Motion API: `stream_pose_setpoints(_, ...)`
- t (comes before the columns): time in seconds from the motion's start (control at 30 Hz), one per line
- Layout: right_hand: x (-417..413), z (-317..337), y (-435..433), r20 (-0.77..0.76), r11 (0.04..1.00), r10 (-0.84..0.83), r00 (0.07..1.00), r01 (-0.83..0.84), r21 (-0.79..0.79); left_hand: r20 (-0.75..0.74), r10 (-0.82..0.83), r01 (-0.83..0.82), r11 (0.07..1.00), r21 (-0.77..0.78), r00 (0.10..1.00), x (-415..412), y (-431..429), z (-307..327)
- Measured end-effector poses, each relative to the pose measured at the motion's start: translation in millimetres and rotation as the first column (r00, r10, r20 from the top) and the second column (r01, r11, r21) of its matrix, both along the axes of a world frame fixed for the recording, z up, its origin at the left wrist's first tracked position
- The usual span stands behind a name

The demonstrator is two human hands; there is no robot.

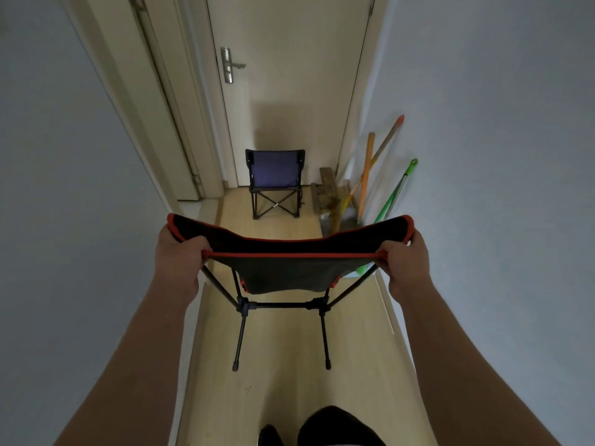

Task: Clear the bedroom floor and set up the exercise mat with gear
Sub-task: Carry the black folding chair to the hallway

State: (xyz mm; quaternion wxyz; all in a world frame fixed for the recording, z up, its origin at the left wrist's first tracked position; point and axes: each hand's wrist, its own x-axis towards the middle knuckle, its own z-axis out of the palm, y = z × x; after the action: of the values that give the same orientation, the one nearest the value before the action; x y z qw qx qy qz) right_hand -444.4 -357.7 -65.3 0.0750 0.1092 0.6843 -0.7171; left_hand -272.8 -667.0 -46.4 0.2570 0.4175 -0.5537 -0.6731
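Black chair (283,268) carried down the hall.
Left hand (178,262) and right hand (404,262) each held a tight grip on its top edge, legs off the floor (283,342).

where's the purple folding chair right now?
Head view, centre: the purple chair stands on the floor at the hallway's far end, in front of the closed door, with broom handles leaning on the wall to its right.

no readable text, label, brand or number shows anywhere
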Motion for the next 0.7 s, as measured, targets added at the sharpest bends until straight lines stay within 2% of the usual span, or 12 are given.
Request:
stream_pose_setpoints(0.33, -155.3, -32.8, -95.6, 0.052, 1.000, 0.018, 0.998, -0.016, -0.025, 0.011, 0.004, -0.004, 1.000, 0.028, 1.000, -153.0, -91.8, -26.8)
stream_pose_setpoints(0.53, -270.5, -72.8, -158.2, 0.170, 0.999, 0.034, 0.985, -0.035, 0.003, 0.122, -0.010, 0.001, 0.998, 0.070, 0.993, -262.7, -150.8, -59.8)
stream_pose_setpoints(0.7, -341.3, -92.9, -202.7, 0.222, 0.994, 0.050, 0.974, -0.071, 0.085, 0.212, 0.020, -0.039, 0.995, 0.087, 0.977, -330.9, -187.8, -83.8)
